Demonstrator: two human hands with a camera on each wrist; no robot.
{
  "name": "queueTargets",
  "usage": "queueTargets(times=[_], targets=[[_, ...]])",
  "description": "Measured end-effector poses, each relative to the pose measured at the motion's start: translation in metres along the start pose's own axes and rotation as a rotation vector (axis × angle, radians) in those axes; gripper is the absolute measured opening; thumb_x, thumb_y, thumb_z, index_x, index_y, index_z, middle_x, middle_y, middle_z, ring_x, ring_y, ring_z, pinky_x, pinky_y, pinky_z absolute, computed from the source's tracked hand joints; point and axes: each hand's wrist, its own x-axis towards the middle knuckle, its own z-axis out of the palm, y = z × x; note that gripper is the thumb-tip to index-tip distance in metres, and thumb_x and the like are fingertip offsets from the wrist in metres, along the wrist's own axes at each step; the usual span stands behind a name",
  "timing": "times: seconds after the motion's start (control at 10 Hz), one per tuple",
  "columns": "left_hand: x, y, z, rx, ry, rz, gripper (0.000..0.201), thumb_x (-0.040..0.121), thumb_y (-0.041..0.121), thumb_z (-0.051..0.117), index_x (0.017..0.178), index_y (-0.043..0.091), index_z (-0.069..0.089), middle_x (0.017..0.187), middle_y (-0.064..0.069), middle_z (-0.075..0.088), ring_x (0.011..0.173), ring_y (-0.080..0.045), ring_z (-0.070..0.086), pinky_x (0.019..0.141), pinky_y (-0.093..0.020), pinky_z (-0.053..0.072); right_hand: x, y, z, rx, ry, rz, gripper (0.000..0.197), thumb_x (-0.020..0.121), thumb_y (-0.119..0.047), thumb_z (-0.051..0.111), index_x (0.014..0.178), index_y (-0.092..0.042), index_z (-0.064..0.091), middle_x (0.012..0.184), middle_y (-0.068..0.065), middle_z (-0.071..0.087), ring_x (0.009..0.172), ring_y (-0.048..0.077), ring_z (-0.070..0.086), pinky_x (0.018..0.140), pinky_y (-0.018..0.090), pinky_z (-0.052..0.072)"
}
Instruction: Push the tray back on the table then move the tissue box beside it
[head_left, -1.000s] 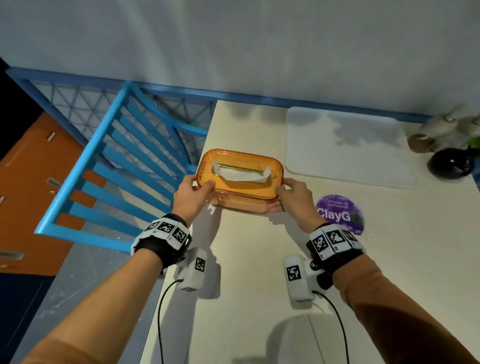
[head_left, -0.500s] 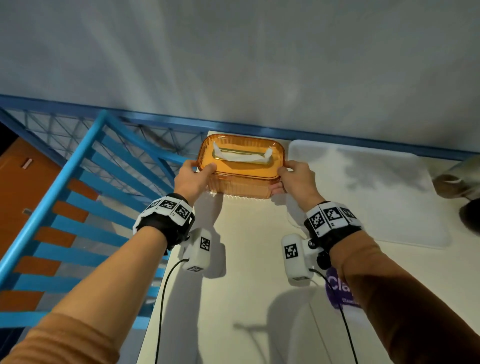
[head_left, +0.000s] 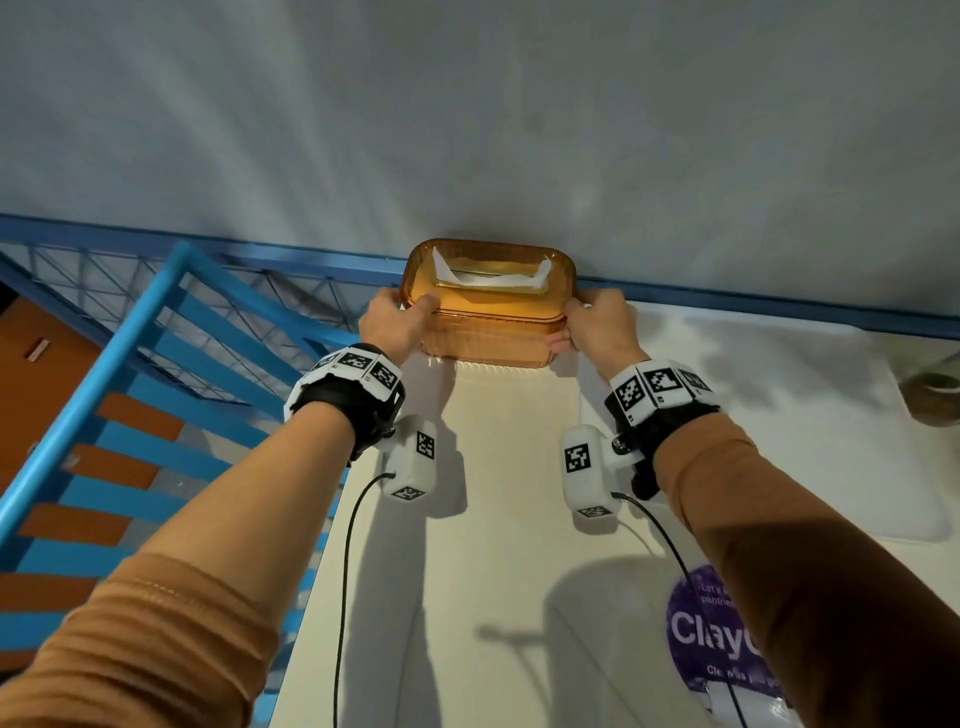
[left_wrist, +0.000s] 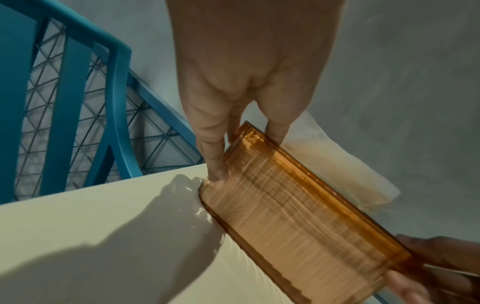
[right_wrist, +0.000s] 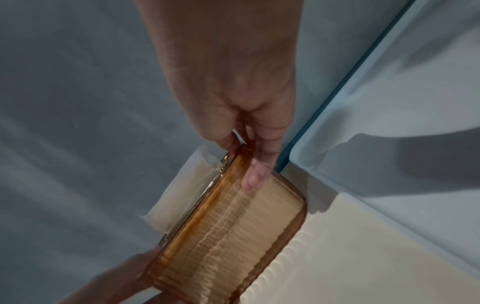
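Observation:
An amber see-through tissue box (head_left: 488, 317) with a white tissue sticking out of its top sits at the table's far left corner, close to the wall. My left hand (head_left: 397, 325) grips its left end and my right hand (head_left: 592, 325) grips its right end. In the left wrist view the left hand (left_wrist: 241, 144) has its thumb on the lid and fingers down the ribbed side of the tissue box (left_wrist: 298, 222). In the right wrist view the right hand (right_wrist: 249, 156) pinches the tissue box (right_wrist: 233, 236) at its rim. The white tray (head_left: 779, 415) lies just right of the box, against the back edge; the tray (right_wrist: 389, 123) nearly touches the box.
A blue slatted chair (head_left: 130, 389) stands left of the table. A purple round sticker (head_left: 711, 634) lies near my right forearm. A brown object (head_left: 935, 395) sits at the right edge beyond the tray. The grey wall (head_left: 467, 130) rises right behind the box.
Both hands have carried the tissue box away from me, from mid-table to the far left corner by the wall, left of the tray.

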Motion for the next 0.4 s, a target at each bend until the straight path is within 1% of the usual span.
queueTargets(times=[0.1,0.2,0.3,0.4], targets=[[0.0001,0.0012,-0.0001,-0.003,-0.017,-0.003,0.072,0.064,0.051,0.064,0.125,0.016,0.050,0.125,-0.015,0.061,0.108,-0.034,0.064,0.096,-0.049,0.053,0.0034,0.0010,-0.0001,-0.025,0.008,-0.006,0.028,0.095,-0.018,0.044,0.112,-0.002,0.057,0.078,0.019,0.068,0.047,0.010,0.064,0.061,0.026,0.059],[0.0038,-0.0002,0.0011,-0.003,-0.025,0.014,0.069,0.066,0.051,0.064,0.124,0.016,0.050,0.124,-0.015,0.061,0.107,-0.034,0.064,0.096,-0.049,0.053,0.0058,0.0022,0.0004,-0.012,0.009,-0.009,0.028,0.095,-0.020,0.044,0.112,-0.003,0.058,0.074,0.016,0.067,0.041,0.007,0.062,0.059,0.025,0.058],[-0.0002,0.0010,0.0006,0.030,-0.016,0.017,0.068,0.068,0.052,0.062,0.124,0.016,0.050,0.124,-0.015,0.061,0.109,-0.034,0.064,0.097,-0.048,0.053,0.0037,0.0001,0.0011,-0.020,-0.006,0.004,0.029,0.095,-0.021,0.043,0.111,-0.002,0.058,0.079,0.019,0.069,0.054,0.016,0.068,0.064,0.030,0.060],[0.0006,0.0011,-0.0006,0.071,-0.032,0.031,0.070,0.074,0.055,0.060,0.129,0.015,0.045,0.131,-0.016,0.058,0.115,-0.035,0.060,0.101,-0.049,0.050,0.0047,0.0015,-0.0010,-0.051,-0.006,-0.005,0.025,0.093,-0.028,0.043,0.104,-0.011,0.058,0.094,0.021,0.070,0.076,0.031,0.071,0.076,0.044,0.059]])
